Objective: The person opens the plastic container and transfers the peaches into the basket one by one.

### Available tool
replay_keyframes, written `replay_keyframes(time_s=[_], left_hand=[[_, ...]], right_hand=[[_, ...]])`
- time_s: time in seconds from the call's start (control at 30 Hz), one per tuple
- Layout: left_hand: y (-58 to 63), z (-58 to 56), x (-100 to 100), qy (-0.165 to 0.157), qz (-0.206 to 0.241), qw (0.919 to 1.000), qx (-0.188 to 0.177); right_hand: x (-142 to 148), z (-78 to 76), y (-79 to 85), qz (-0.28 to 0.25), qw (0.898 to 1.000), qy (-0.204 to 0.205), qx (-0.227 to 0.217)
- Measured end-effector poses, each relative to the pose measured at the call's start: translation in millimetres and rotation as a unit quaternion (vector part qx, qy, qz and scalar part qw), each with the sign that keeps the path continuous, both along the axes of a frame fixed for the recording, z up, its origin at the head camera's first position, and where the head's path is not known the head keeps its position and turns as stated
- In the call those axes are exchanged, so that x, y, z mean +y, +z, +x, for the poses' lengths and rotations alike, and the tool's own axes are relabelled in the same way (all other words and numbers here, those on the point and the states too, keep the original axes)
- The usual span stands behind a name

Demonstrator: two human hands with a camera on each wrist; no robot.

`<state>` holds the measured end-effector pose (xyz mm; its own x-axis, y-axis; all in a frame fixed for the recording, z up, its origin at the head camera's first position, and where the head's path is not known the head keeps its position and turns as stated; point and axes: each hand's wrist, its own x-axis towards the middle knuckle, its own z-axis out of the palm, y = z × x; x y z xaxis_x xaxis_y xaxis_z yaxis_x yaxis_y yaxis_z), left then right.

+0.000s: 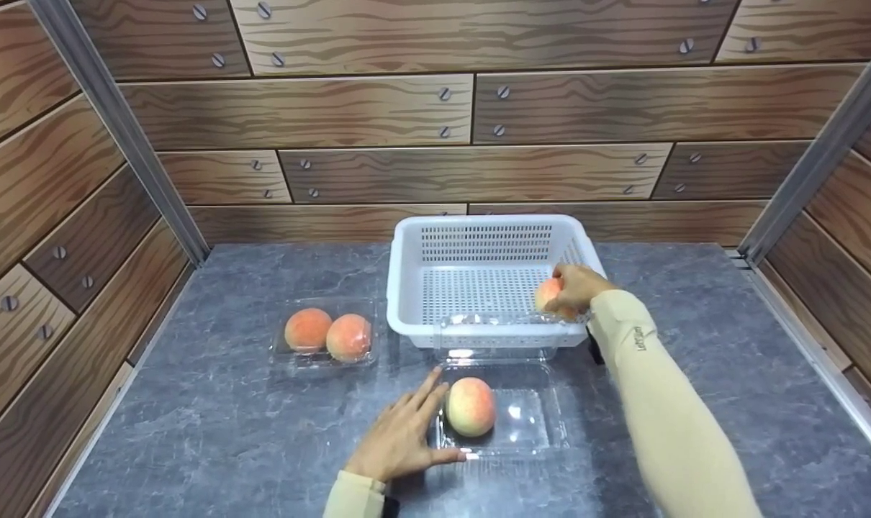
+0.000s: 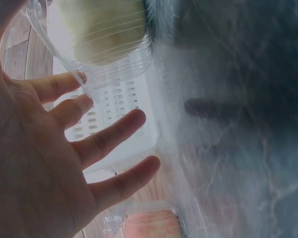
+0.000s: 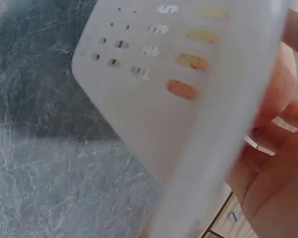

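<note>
In the head view my right hand (image 1: 583,289) grips a peach (image 1: 548,293) inside the right end of a white slotted plastic basket (image 1: 401,277). The right wrist view shows that peach (image 3: 283,82) behind the basket wall, with my fingers curled about it. My left hand (image 1: 398,437) is spread at the left edge of an open clear plastic clamshell box (image 1: 529,421), thumb by its front corner. One peach (image 1: 471,407) sits in the left half of this box. Its raised lid (image 1: 493,352) leans back over the basket's front rim. Straight fingers (image 2: 109,139) show in the left wrist view.
Left of the basket stands another clear clamshell box (image 1: 281,360) containing two peaches (image 1: 308,330). The grey marbled tabletop (image 1: 191,432) is bounded by wood-patterned walls (image 1: 378,111) at the back and both sides, with metal posts (image 1: 129,129) in the corners.
</note>
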<state>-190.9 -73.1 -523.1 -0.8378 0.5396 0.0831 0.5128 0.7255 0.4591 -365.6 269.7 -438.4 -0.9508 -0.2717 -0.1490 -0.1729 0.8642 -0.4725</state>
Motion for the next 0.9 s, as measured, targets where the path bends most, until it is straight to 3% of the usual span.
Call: replay_keyframes(time_s=[0.17,0.9], left_hand=[[0.2,0.1,-0.1,-0.001,0.006,1.0,0.007],[0.0,0.9,0.1,-0.007,0.002,1.0,0.006]], right_hand=[[1.7,1.3,3.5,-0.006,1.0,-0.007,-0.011],[-8.1,16.9,31.1,-0.005,0.999,0.015,0.048]])
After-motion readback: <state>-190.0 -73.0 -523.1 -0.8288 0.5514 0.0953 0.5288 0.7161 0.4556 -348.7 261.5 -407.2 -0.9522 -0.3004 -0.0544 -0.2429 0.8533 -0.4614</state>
